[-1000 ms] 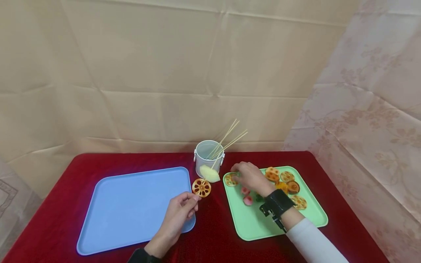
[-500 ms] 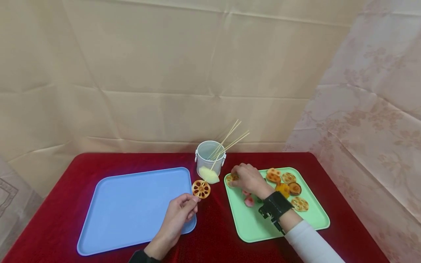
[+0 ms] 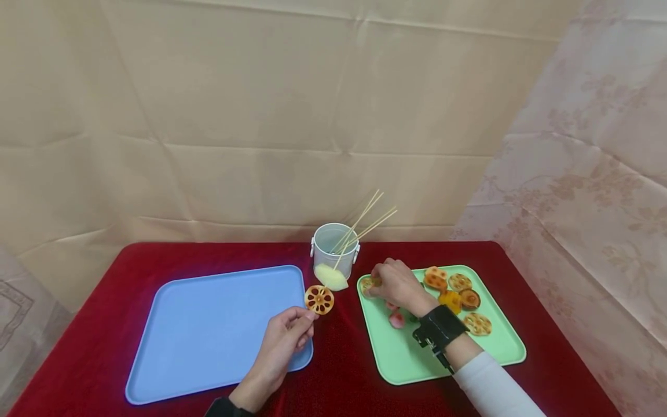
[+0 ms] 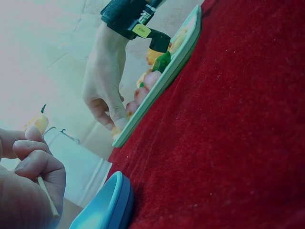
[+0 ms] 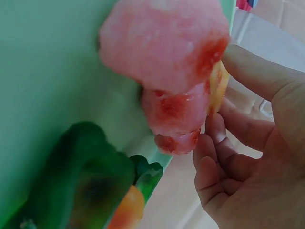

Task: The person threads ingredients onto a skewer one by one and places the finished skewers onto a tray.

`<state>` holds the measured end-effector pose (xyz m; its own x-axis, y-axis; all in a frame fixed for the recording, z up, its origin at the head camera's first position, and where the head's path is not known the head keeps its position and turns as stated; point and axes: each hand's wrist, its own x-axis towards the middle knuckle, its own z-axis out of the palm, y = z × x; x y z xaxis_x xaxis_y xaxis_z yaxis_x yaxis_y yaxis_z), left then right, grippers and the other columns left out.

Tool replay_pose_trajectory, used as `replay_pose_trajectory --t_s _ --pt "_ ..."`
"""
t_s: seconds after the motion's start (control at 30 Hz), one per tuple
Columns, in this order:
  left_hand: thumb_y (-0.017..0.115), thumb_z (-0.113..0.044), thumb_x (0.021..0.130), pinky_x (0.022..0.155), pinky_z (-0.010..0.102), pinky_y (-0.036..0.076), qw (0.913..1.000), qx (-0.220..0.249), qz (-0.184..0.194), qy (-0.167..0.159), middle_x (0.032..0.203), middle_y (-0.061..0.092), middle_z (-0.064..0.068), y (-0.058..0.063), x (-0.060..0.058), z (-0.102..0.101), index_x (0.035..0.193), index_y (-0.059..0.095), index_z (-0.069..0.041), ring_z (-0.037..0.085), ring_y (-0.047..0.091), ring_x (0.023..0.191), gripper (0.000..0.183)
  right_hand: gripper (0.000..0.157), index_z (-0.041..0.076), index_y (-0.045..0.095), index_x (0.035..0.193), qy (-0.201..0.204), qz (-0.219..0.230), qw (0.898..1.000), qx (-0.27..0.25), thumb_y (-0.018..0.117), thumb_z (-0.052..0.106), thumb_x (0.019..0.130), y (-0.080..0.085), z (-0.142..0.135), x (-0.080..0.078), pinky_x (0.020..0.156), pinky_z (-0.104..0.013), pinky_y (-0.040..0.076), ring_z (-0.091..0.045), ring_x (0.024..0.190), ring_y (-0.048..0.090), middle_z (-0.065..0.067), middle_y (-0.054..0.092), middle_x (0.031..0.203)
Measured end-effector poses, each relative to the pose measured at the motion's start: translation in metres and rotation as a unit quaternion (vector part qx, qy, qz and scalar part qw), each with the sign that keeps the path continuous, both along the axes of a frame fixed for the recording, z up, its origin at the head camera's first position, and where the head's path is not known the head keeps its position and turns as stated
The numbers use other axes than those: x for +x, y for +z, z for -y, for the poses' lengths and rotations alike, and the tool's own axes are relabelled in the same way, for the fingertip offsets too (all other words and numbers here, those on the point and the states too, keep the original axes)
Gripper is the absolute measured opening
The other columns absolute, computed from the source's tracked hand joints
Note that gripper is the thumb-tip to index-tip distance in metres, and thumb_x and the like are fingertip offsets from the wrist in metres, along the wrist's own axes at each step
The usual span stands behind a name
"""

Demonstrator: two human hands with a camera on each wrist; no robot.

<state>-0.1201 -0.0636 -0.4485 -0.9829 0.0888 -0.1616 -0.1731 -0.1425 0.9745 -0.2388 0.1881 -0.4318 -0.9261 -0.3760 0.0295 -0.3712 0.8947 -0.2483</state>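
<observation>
A red cloth [image 3: 333, 382] covers the table. It looks soft and a bit fuzzy. Behind the table hangs a big tan sheet [image 3: 260, 116] with fold lines and creases. On the right side hangs a pale sheet [image 3: 599, 191] with pink flowers on it.

Two trays lie on the red cloth. The blue tray [image 3: 219, 330] is on the left, and the green tray [image 3: 403, 356] is on the right. A white pail [image 3: 324, 263] stands between them, near the back edge, with thin sticks [image 3: 378, 222] leaning out of it.

The left hand [image 3: 283, 339] pinches a skewer [image 4: 47, 196] near the blue tray's right edge. The skewer points up, in front of the pail. It goes through a lotus slice [image 3: 319, 299] and a pale piece [image 3: 332, 278].

The right hand [image 3: 398, 284] reaches over the green tray. Its thumb and fingers pinch a round slice [image 3: 366, 284] at the far left corner. Pink balls [image 5: 164, 43] lie just beside that hand. Green bits [image 5: 86, 167] lie close by, and a brown mushroom [image 3: 469, 299] sits farther right.
</observation>
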Motion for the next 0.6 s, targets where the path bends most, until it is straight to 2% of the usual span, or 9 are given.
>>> replay_pose_trajectory --t_s 0.13,0.33,0.5,0.6 --pt "0.060 -0.023 0.095 0.049 0.017 0.032 1.0000 -0.003 -0.004 -0.004 0.068 0.054 0.001 0.001 -0.001 0.000 0.107 0.059 0.013 0.006 0.041 0.053 0.038 0.037 0.010 0.065 0.092 -0.018 0.017 0.999 -0.027 0.081 0.037 0.073 0.002 -0.001 0.003 0.073 -0.031 0.038 -0.014 0.070 0.048 0.002 0.050 0.067" --pt "0.060 -0.021 0.095 0.048 0.017 0.031 0.9999 0.000 -0.013 -0.003 0.068 0.054 0.002 0.002 -0.002 0.000 0.108 0.059 0.014 0.006 0.040 0.053 0.038 0.031 0.012 0.057 0.093 -0.018 0.055 0.993 -0.103 0.078 0.030 0.079 0.002 -0.004 0.009 0.055 -0.029 0.040 -0.012 0.039 0.050 0.002 0.052 0.059" --pt "0.060 -0.021 0.095 0.048 0.017 0.031 0.9999 -0.003 -0.010 -0.002 0.068 0.054 0.001 0.002 -0.001 -0.001 0.107 0.058 0.014 0.006 0.040 0.052 0.037 0.026 0.014 0.058 0.094 -0.011 0.054 0.990 -0.133 0.077 0.026 0.081 -0.001 -0.005 0.011 0.048 -0.027 0.040 -0.010 0.038 0.049 0.004 0.055 0.063" --pt "0.060 -0.021 0.095 0.048 0.017 0.031 1.0000 -0.005 -0.006 -0.002 0.068 0.054 0.001 0.002 0.000 -0.001 0.107 0.059 0.014 0.006 0.040 0.053 0.036 0.024 0.015 0.059 0.095 -0.022 0.062 0.986 -0.151 0.076 0.024 0.082 -0.002 -0.005 0.011 0.046 -0.027 0.040 -0.011 0.038 0.050 0.004 0.057 0.066"
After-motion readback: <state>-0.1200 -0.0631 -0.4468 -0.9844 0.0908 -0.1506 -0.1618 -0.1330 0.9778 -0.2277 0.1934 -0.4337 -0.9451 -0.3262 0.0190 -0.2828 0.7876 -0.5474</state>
